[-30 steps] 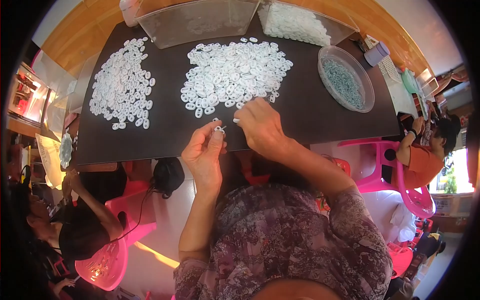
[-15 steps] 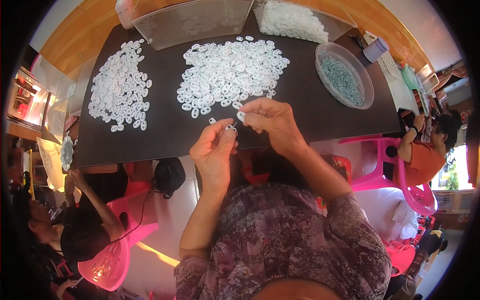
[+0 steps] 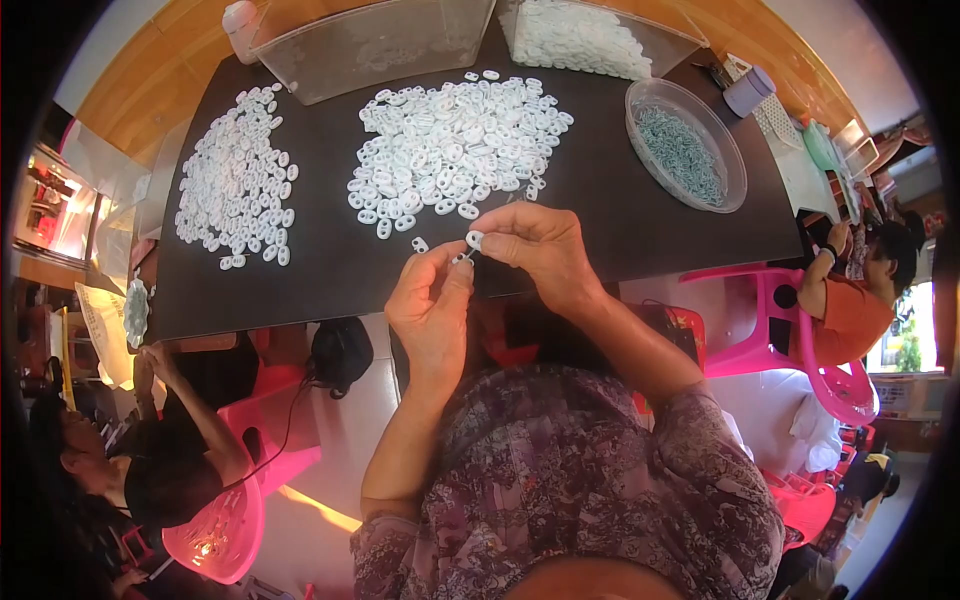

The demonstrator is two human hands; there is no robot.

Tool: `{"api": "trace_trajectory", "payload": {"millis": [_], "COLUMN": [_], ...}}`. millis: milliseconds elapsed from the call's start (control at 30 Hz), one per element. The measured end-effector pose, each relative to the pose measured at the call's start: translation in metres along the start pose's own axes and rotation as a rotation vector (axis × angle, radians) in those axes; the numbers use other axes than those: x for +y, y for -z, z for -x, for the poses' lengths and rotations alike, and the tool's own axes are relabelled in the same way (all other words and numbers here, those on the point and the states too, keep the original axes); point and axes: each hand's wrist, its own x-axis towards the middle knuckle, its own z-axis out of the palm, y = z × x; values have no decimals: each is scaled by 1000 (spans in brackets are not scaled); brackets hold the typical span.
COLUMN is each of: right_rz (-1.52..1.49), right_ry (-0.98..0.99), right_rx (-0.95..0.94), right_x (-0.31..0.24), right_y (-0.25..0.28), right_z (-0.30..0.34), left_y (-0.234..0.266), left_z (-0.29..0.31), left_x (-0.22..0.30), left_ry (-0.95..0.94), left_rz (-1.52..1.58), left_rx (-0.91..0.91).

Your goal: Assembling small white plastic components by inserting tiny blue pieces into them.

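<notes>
My left hand (image 3: 430, 312) is closed in a pinch on a small white plastic piece with holes (image 3: 460, 259). A thin dark metal shank, perhaps a screw, shows at its top. Between the thumb and fingertips of my right hand (image 3: 537, 246) is another white oval two-hole piece (image 3: 474, 239), right beside the left fingertips. Whether the two pieces touch I cannot tell. A loose white piece (image 3: 419, 244) lies on the table just beyond my left hand. Past both hands spreads a large heap of the same white pieces (image 3: 455, 145).
A second heap of white pieces (image 3: 235, 175) lies at the left of the dark table (image 3: 320, 240). A round clear tub (image 3: 738, 188) of small grey-green metal parts stands right. Two clear bins (image 3: 370, 55) line the back. Other people sit at both sides, near pink chairs (image 3: 760, 310).
My right hand has brought its white piece left and slightly down, close to the piece in my left hand. The left hand has barely moved, and the view has shifted a little.
</notes>
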Motion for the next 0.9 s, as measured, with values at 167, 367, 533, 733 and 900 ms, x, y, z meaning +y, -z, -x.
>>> {"api": "trace_trajectory", "payload": {"millis": [167,367,533,733,900], "right_rz": [-3,18,37,153,230], "right_ry": [47,60,55,97,189], "right_rx": [6,11,33,71,71], "right_x": [3,4,3,8,10], "right_y": [-3,-6,-10,-12,-16], "right_z": [0,1,4,7,9], "left_y": [3,4,4,4,3], "left_z": [1,2,2,3,3], "left_x": [-2,-2,-5,-11,-13], "left_ry": [-23,-73,-110,-91,-93], "left_rz": [-88,-165,-201,-139,-109], "left_rx": [2,-2,6,24,21]}}
